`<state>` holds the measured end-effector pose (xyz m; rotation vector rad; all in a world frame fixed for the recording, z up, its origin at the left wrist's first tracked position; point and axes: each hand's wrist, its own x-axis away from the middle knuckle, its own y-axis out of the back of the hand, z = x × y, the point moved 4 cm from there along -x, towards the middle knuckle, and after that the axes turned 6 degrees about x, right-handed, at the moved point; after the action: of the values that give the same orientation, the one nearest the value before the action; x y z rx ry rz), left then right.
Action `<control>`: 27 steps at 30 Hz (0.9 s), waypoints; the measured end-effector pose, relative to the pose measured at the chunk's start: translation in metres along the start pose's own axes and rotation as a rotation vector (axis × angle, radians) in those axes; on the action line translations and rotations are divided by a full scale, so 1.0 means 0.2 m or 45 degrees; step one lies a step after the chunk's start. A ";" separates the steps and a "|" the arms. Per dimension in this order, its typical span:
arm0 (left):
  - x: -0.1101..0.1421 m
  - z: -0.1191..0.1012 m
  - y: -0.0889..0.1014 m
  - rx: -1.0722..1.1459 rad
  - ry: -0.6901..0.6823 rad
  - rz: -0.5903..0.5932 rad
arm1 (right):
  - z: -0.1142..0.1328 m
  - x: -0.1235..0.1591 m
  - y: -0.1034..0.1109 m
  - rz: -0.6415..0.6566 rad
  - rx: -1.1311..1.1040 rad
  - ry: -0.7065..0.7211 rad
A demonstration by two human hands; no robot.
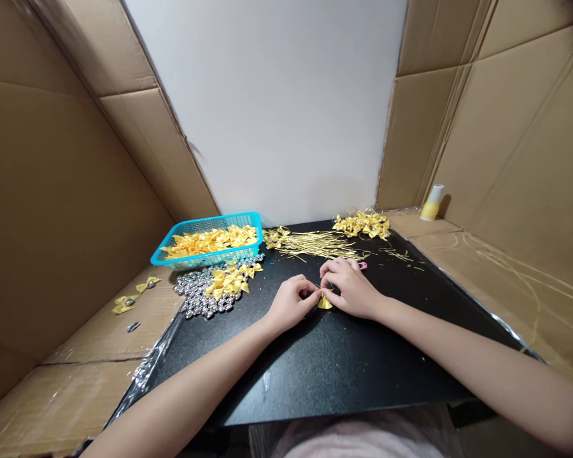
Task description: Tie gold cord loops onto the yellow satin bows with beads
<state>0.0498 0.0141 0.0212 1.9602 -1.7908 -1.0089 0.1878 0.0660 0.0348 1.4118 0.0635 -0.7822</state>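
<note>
Tube (432,202) stands upright on the cardboard at far right, white top, yellow lower half; if it carries any lettering, it's too small to make out from here.

Containers: one turquoise plastic basket (219,219), mesh walls, back left of the black table (315,369). Inside: a heap of loose yellow-orange bows (210,240), nearly up to the rim.

Hands: both over the middle of the table, nearly meeting. Left hand (295,300) has thumb and index drawn together in a pinch at one edge of a yellow bow (325,301). Right hand (347,287) pinches the same bow from the other side, thumb and index close, remaining fingers loosely curled. Bow sits between the fingertips, just above the tabletop, its centre covered by fingers.

Around them: silver beads (191,289) spread in front of the basket, a small pile of bows (232,280) on top. Gold strands (315,244) lie in a loose bundle beyond the hands, a bow cluster (275,237) at their left end, a bigger bow pile (363,224) behind at right. Pink object (362,265) pokes out behind the right hand. Left cardboard ledge (95,331): two bows with silver centres (124,304), one silver piece (133,327).
</note>
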 end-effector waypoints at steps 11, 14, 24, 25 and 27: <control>0.00 -0.01 0.00 -0.003 -0.020 0.013 | 0.01 0.00 0.00 -0.006 0.009 -0.010; 0.00 -0.01 0.00 -0.001 -0.020 0.014 | 0.00 0.00 -0.01 -0.004 0.021 -0.013; 0.00 0.00 0.00 0.000 0.007 0.030 | 0.00 0.00 0.00 -0.014 0.016 -0.009; 0.00 0.00 0.00 0.000 0.009 0.031 | 0.00 0.00 0.00 -0.016 0.018 -0.010; 0.00 0.00 -0.01 -0.002 0.010 0.036 | 0.00 0.01 -0.01 -0.018 0.023 -0.009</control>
<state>0.0509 0.0140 0.0205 1.9297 -1.8075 -0.9919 0.1879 0.0649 0.0332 1.4267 0.0612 -0.8016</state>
